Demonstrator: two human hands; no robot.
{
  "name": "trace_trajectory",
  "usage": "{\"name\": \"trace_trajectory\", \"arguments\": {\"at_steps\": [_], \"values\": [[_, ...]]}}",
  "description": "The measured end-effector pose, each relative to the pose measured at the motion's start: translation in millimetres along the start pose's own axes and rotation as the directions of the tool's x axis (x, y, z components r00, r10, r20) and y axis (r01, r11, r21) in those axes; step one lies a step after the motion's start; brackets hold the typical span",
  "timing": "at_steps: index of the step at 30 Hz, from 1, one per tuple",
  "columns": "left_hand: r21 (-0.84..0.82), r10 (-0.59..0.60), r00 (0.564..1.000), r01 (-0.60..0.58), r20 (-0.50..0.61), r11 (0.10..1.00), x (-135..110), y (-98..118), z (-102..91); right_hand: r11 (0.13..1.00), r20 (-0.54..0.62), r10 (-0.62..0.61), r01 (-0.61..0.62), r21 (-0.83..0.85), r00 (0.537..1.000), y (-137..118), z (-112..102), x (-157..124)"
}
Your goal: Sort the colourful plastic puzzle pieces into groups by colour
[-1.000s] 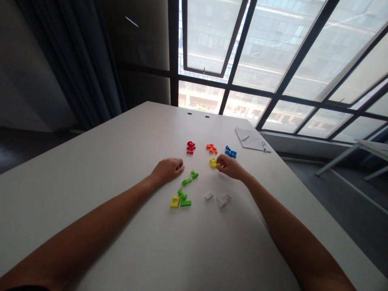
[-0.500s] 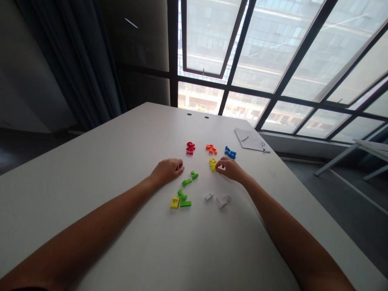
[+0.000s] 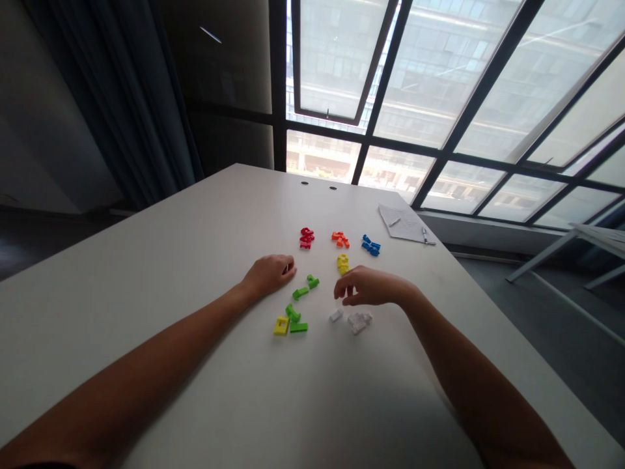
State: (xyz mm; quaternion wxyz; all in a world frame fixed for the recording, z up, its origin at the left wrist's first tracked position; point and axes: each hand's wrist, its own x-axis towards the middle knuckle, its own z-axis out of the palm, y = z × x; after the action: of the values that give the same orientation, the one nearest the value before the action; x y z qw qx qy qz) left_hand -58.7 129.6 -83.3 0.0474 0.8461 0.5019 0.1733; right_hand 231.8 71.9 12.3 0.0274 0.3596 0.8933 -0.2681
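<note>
My left hand [image 3: 270, 274] rests on the white table [image 3: 215, 397] with its fingers curled in. I see nothing held in it. Just to its right lie several green blocks [image 3: 301, 294], with one yellow block [image 3: 280, 326] at the near end of their row. Over the middle of the table hovers my right hand [image 3: 370, 286], fingers apart and bent downward, holding nothing I can see. It is between a small yellow pile [image 3: 342, 263] beyond it and the white blocks [image 3: 360, 323] closer to me. A single white block [image 3: 336, 316] sits just below its fingertips.
Farther back are small piles of red blocks [image 3: 306, 238], orange blocks [image 3: 340, 240] and blue blocks [image 3: 371, 245]. A sheet of paper [image 3: 405, 223] with pens lies by the table's right edge. Windows and a dark curtain [image 3: 112, 98] stand beyond the table.
My right hand has come away from the yellow pile toward me and slightly left, and its fingers have spread. My left hand has stayed in place.
</note>
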Motion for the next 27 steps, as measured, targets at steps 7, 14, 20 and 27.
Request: {"name": "trace_trajectory", "arguments": {"at_steps": [7,14,20,27], "values": [[0.024,0.013,1.000,-0.012,-0.008,1.000,-0.5,0.9,-1.2,1.000,0.116,0.004,0.000,-0.029,0.993,-2.7,14.5,13.7],[0.034,0.018,1.000,-0.017,-0.007,0.999,-0.1,0.2,-0.1,0.997,0.094,-0.010,0.017,-0.076,0.996,2.5,22.5,18.6],[0.041,0.017,1.000,-0.017,-0.001,0.999,0.5,0.2,0.6,0.985,-0.190,0.167,-0.171,-0.006,0.967,50.2,1.6,1.4],[0.030,0.011,1.000,-0.011,0.001,0.999,0.1,-0.1,0.0,0.814,-0.571,0.492,-0.580,0.033,0.658,136.3,-2.1,-34.1]]}}
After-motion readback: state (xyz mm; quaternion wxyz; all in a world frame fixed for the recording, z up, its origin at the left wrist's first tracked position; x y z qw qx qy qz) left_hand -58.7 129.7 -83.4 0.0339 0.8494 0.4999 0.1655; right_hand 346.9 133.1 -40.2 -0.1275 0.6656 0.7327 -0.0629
